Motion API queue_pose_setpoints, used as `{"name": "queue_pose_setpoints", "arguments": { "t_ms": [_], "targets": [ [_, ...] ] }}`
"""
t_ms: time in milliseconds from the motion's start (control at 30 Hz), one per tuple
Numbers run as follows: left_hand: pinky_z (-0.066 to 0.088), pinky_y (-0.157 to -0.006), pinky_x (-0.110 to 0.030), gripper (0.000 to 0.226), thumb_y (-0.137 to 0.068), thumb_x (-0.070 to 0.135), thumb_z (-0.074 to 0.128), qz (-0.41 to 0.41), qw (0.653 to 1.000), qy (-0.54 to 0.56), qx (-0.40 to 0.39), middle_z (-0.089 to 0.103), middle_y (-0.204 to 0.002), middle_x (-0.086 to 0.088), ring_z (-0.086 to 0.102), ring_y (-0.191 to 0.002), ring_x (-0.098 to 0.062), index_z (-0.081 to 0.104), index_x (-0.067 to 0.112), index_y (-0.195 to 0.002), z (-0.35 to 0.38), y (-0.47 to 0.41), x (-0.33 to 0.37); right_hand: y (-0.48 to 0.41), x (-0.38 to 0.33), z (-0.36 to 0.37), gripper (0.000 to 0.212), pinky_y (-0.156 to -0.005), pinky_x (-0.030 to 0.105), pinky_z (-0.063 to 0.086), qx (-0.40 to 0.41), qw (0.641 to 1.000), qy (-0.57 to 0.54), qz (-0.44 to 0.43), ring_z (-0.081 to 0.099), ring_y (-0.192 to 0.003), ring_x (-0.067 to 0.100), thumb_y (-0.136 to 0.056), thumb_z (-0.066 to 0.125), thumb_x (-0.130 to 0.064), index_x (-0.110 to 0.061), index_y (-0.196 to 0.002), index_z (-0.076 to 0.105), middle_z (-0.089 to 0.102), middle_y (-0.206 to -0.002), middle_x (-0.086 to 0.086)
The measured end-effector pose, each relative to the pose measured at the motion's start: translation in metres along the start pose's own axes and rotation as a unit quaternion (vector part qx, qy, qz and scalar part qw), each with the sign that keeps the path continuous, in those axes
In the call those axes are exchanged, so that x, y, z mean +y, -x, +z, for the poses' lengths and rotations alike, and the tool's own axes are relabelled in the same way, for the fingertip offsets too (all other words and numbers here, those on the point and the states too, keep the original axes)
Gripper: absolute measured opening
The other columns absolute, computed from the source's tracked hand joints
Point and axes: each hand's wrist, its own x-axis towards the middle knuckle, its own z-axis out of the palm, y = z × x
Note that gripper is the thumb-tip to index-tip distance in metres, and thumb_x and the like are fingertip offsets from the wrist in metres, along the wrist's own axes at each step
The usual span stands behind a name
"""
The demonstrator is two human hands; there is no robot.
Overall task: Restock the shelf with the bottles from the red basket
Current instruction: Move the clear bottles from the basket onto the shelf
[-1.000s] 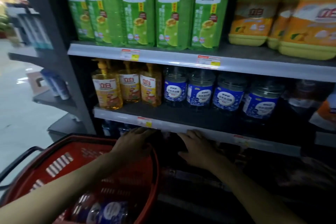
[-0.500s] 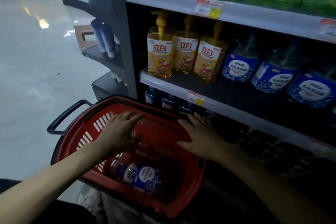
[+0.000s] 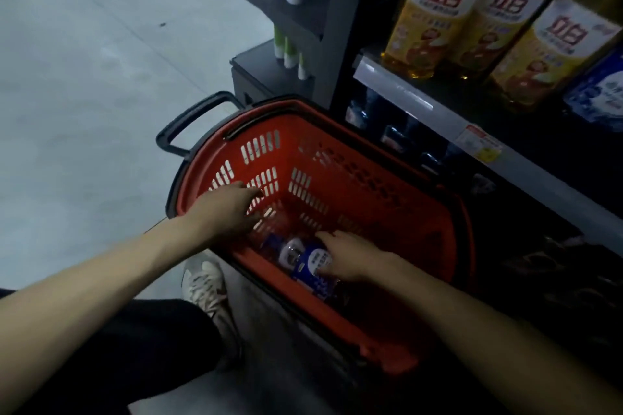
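The red basket (image 3: 337, 158) stands on the floor against the shelf unit. At its bottom lie clear bottles with blue labels; one bottle (image 3: 312, 264) lies on its side, and my right hand (image 3: 352, 256) holds it with thumb above and fingers curled round the label. A second bottle (image 3: 271, 246) lies just left of it. My left hand (image 3: 226, 212) reaches over the basket's left rim with fingers stretched out, holding nothing. Similar dark bottles (image 3: 392, 138) stand on the bottom shelf behind the basket.
Yellow pump bottles (image 3: 428, 20) and a blue-labelled bottle (image 3: 600, 94) fill the shelf (image 3: 404, 91) above. The basket's black handle (image 3: 192, 121) sticks out to the left. My white shoe (image 3: 205, 283) is beside the basket. Grey floor (image 3: 84, 77) lies to the left.
My view has dropped from the shelves to the basket. Both hands went down into it; the right one has taken hold of a blue-labelled bottle.
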Motion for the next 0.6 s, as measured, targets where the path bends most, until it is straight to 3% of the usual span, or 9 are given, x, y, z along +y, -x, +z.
{"name": "queue_pose_setpoints", "arguments": {
  "t_ms": [167,400,600],
  "targets": [
    [0.054,-0.084,-0.037,0.042,-0.101,0.042,0.049,0.006,0.999,0.053,0.011,0.061,-0.124,-0.004,0.063,-0.111,-0.026,0.059,0.024,-0.138,0.008,-0.003,-0.004,-0.060,-0.019,0.042,0.113,-0.114,0.043,0.037,-0.033,0.998,-0.028,0.052,0.039,-0.141,0.040,-0.076,0.078,-0.060,-0.012,-0.158,0.017,0.035,-0.155,0.023],
    [0.053,-0.077,-0.036,0.039,-0.101,0.044,0.046,0.009,0.999,0.024,-0.022,0.063,-0.113,-0.007,0.064,-0.100,-0.028,0.064,0.021,-0.127,0.016,-0.010,-0.003,-0.095,-0.019,0.065,0.127,-0.115,0.048,0.037,-0.028,0.996,-0.009,0.080,0.030,-0.143,0.043,-0.066,0.087,-0.060,-0.005,-0.155,0.015,0.021,-0.156,0.023],
    [0.058,-0.085,-0.040,0.049,-0.098,0.052,0.041,-0.013,0.998,0.009,-0.059,0.065,-0.118,-0.004,0.065,-0.103,-0.024,0.065,0.023,-0.129,0.012,-0.012,0.000,-0.106,-0.009,0.070,0.144,-0.119,0.048,0.032,-0.058,0.984,-0.121,0.115,0.021,-0.150,0.041,-0.062,0.091,-0.054,-0.008,-0.159,-0.004,0.014,-0.164,0.025]
  ]
}}
